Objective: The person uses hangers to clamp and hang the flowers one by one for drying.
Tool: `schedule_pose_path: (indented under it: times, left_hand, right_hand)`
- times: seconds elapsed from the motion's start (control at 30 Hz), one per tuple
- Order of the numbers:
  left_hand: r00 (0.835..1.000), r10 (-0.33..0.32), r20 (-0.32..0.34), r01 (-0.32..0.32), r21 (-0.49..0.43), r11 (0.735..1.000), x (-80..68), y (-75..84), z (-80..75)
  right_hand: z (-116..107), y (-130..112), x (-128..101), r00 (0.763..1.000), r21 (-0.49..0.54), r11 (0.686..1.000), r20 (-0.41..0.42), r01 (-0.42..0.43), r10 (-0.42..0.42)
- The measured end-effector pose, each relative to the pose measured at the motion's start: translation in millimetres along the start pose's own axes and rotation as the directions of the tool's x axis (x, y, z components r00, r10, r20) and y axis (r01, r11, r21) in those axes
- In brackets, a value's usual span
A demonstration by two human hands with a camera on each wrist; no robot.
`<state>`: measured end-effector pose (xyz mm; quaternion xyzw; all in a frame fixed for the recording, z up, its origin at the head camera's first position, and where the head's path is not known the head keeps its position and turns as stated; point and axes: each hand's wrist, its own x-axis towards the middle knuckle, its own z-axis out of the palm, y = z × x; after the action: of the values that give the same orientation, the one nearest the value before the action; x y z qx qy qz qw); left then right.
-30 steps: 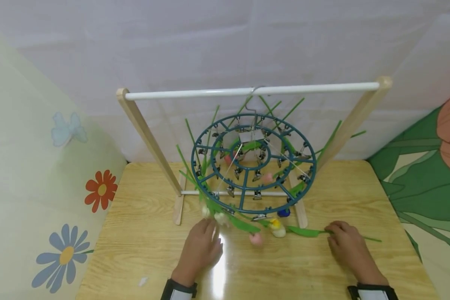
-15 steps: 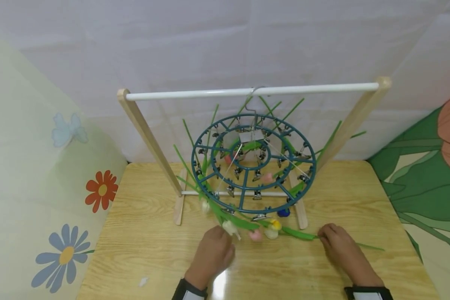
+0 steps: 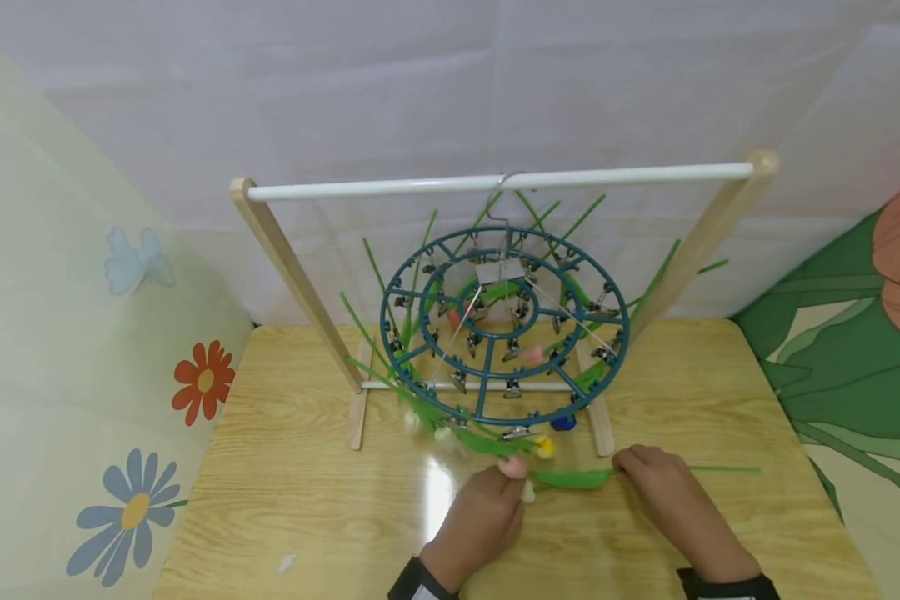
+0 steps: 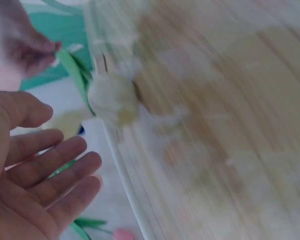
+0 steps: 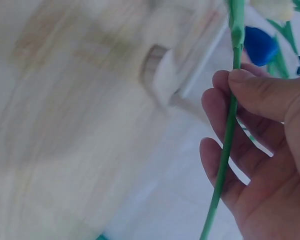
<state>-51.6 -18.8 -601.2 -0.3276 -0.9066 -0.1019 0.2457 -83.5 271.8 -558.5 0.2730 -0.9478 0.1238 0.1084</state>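
My right hand (image 3: 671, 496) pinches the green stem (image 5: 224, 155) of an artificial white tulip between thumb and fingertips, and the stem's free end runs past the palm. The tulip's pale bloom (image 4: 111, 97) and its green leaf (image 3: 573, 479) point left toward my left hand (image 3: 480, 517). That left hand has loosely spread fingers (image 4: 72, 172) and nothing between them, just short of the bloom in the left wrist view. A pink tulip (image 3: 512, 466) hangs right at its fingertips in the head view. Above both hands is a round dark-green clip hanger (image 3: 486, 400).
The hanger hangs from the white bar (image 3: 390, 187) of a wooden-post rack (image 3: 292, 275). More tulips hang from its clips, with a yellow flower (image 3: 544, 447) and a blue flower (image 3: 564, 422) at the front. A white scrap (image 3: 287, 563) lies on the wooden table (image 3: 270, 467).
My left hand has moved right, from the white tulips at the hanger's left to the pink one. My right hand has shifted left along with the pinched stem, bringing the bloom out in front.
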Motion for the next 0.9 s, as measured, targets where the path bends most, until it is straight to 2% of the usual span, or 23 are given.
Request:
schedule_pose_path:
  times: [0.1,0.2,0.4,0.57,0.7,0.8,0.9]
  left_hand:
    - [1.0,0.004,0.031,-0.005,0.01,1.0,5.6,10.0,3.2]
    - [0.998,-0.012,0.06,0.014,-0.026,1.0,9.6,17.1,4.0]
    - [0.994,-0.042,0.104,0.048,-0.059,0.997,14.1,21.7,2.9]
    - [0.994,-0.074,0.081,0.083,-0.123,0.989,19.8,23.3,0.9]
    - [0.996,-0.081,0.033,0.086,-0.195,0.977,22.4,23.7,-1.6]
    - [0.995,-0.096,-0.004,0.092,-0.226,0.97,22.2,21.7,-2.7]
    - [0.991,-0.132,-0.024,0.12,-0.282,0.952,20.3,18.1,-2.7]
  right_hand:
    - [-2.8,-6.1,3.5,0.996,0.004,0.998,-0.067,0.064,-0.064]
    - [-7.8,-13.8,7.4,0.987,0.006,0.994,-0.114,0.112,-0.111]
    - [-21.7,-32.4,14.9,0.968,-0.015,0.987,-0.191,0.162,-0.162]
    - [-31.7,-44.7,20.0,0.955,-0.019,0.977,-0.209,0.211,-0.21]
    - [-34.8,-53.5,25.3,0.945,-0.023,0.971,-0.229,0.237,-0.236]
    - [-33.6,-58.5,28.5,0.923,-0.004,0.964,-0.287,0.268,-0.257]
    - [-30.2,-61.9,28.0,0.868,0.061,0.938,-0.405,0.34,-0.288]
